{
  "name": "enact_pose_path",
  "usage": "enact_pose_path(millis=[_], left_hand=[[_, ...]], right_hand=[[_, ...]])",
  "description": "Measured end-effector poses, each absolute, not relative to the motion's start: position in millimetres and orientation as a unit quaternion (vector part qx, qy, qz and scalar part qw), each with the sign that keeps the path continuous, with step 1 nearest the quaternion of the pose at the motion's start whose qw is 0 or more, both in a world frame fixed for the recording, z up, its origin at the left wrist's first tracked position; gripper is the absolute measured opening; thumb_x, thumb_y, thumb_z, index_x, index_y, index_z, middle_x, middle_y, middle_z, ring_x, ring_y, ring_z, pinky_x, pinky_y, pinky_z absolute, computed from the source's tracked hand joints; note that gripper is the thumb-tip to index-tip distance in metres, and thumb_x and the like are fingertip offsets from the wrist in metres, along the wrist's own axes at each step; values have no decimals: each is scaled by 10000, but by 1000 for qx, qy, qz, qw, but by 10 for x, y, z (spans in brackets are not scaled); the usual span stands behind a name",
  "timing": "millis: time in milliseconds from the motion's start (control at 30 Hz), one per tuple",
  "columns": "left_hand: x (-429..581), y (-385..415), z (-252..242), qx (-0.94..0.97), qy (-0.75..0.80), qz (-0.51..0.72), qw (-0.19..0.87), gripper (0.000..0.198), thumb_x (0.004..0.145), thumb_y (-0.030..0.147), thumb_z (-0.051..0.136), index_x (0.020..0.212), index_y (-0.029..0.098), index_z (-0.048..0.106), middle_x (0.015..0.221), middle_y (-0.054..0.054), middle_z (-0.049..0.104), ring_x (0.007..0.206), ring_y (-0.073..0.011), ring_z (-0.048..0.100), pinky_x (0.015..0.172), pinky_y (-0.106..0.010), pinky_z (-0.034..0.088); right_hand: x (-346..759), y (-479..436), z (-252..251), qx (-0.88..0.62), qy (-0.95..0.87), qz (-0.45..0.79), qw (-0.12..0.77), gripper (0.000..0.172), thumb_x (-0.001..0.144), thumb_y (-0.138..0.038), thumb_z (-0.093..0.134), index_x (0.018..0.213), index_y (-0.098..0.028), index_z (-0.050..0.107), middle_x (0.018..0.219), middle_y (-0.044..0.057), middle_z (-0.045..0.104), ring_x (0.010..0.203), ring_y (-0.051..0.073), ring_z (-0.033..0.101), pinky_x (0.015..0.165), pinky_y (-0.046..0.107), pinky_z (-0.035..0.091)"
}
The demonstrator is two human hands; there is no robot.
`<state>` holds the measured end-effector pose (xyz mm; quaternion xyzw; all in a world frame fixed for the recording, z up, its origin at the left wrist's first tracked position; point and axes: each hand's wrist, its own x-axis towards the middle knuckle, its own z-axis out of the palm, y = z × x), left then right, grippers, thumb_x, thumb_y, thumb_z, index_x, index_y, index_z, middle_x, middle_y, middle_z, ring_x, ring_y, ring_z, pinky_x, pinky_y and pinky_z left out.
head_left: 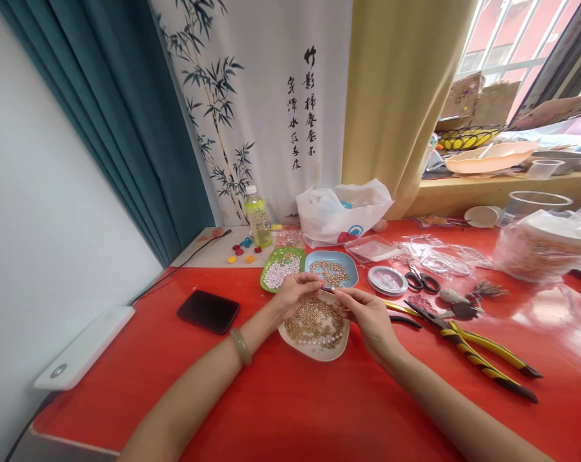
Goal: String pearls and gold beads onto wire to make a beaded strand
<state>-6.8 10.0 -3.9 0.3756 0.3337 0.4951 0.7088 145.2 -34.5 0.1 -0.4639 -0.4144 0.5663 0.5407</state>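
Observation:
My left hand (294,292) and my right hand (367,314) meet above a cream dish (319,353) filled with small gold beads. Both hands are closed in a pinch, fingertips almost touching. What they pinch is too small to make out. A green bangle (241,346) is on my left wrist. Just behind the hands stand a green dish (281,266) of white pearl beads and a blue dish (331,269) of gold beads.
On the red table (281,404) lie a black phone (208,311), yellow-handled pliers (483,356), small scissors (422,280), a round thread spool (387,280), a bottle (258,218), a white plastic bag (343,208) and clear bags at right. A white device (83,346) sits at the left edge.

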Motion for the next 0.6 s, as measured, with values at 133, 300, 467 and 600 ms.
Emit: enact_pose_path(millis=[133,300,467,600], left_hand=[[-64,97,-47,391,335,490,704,230,478,158,770,654,91,638,621,-8,634,592,-75,578,629,-198,447],[-55,110,-91,408,341,493,689,222,505,177,759,679,95,648,654,-19,641,599,-83,572,642,-223,438],[-39,88,-71,431,352,506,659,206,541,222,741,691,113,653,652,-22,637,616,-98,569,614,-224,428],[-35,64,-54,464,352,514,630,191,558,247,727,692,129,658,677,-13,618,606,-92,543,594,-221,427]], right_hand=[[1462,-343,-6,-465,-421,567,534,239,582,-365,702,678,-149,665,549,-21,560,522,90,463,525,227,368],[1469,-343,5,-468,-427,569,525,249,580,-375,699,670,-145,669,544,-17,559,510,91,455,512,229,358],[1471,-343,18,-467,-440,573,509,251,584,-366,702,663,-129,680,537,-8,561,509,89,449,508,224,349],[1475,-342,23,-468,-451,572,500,266,586,-381,700,678,-131,689,550,0,575,509,95,454,511,230,354]])
